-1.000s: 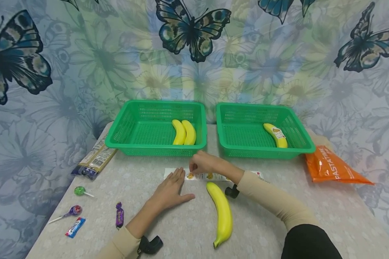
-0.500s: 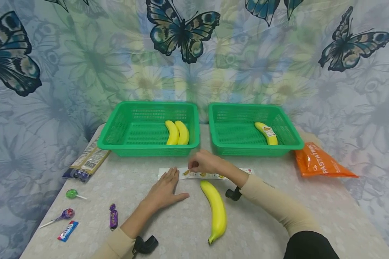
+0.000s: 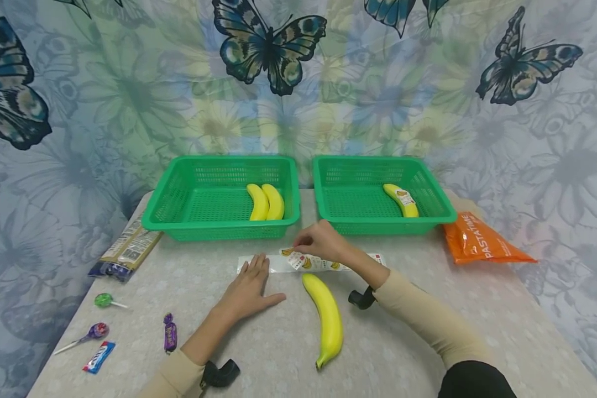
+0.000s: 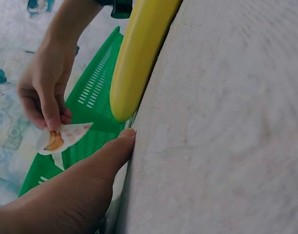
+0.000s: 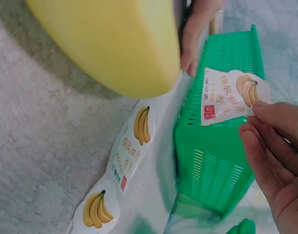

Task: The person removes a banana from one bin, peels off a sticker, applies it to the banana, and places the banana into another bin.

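Left of the long curved yellow banana, the left hand lay flat on a glossy white strip; beyond the banana, the right hand pinched a white gold-lettered paper sticker; farther right, an orange plastic bag read "PASTATIME".

A: ok what's different vs a second ago?

B: mostly the right grip tbh. It was down at the sticker strip, now it's come up and a bit to the right.

A: with anything in it?

B: yep, a banana sticker. That was down along the strip before, now it's pinched up in the air, clear of it in the right wrist view. Leaves a bare bit beside the left grip.

A: anything else?

B: head view swung right, so the butterfly backdrop and orange bag sit further left.
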A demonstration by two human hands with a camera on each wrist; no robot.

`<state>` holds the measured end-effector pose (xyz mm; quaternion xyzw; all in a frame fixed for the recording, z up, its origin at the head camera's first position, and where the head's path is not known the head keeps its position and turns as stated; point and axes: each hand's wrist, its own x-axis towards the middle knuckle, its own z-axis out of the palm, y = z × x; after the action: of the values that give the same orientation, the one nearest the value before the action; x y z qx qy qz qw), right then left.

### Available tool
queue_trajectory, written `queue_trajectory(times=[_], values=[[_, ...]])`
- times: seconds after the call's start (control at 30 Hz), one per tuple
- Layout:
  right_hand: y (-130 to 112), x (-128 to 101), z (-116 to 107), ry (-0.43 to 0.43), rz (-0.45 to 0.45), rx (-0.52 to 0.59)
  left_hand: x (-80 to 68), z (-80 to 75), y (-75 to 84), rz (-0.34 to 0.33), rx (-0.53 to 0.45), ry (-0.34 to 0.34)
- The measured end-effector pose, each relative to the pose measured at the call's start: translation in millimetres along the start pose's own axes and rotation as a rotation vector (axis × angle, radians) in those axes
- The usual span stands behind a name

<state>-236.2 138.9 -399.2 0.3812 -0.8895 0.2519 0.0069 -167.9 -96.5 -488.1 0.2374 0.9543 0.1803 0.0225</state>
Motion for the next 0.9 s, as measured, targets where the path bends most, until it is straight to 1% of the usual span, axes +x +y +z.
queue_trajectory(times=[0.13,0.3,0.37,0.5,0.6,0.67,0.73,0.8,0.9], values=[[0,-6,-6,0.038,0.077,0.073,1.6,0.5,-0.9,-0.009,-0.009,-0.001],[0,-12,-8,0.074,0.123,0.124,1.2,0.1,-0.7,-0.014,-0.024,0.001],[0,-13,-8,0.076,0.134,0.131,1.2,-0.6,-0.9,-0.011,-0.017,0.022],[-2,-17,-9,0.091,0.149,0.135,1.8,-1.8,0.3,-0.003,-0.021,0.087],[-4,-19,-12,0.123,0.147,0.130,3.1,-2.6,4.6,-0.013,-0.069,0.124],[-5,-21,-13,0.143,0.146,0.128,3.5,-2.8,10.4,-0.021,-0.115,0.134],[-7,-23,-14,0.159,0.147,0.126,2.5,-2.0,18.9,-0.022,-0.164,0.124],[-8,-26,-15,0.168,0.156,0.127,0.0,-0.4,30.0,-0.015,-0.212,0.092],[-12,-30,-16,0.181,0.170,0.123,-5.4,2.8,48.6,-0.011,-0.284,0.018]])
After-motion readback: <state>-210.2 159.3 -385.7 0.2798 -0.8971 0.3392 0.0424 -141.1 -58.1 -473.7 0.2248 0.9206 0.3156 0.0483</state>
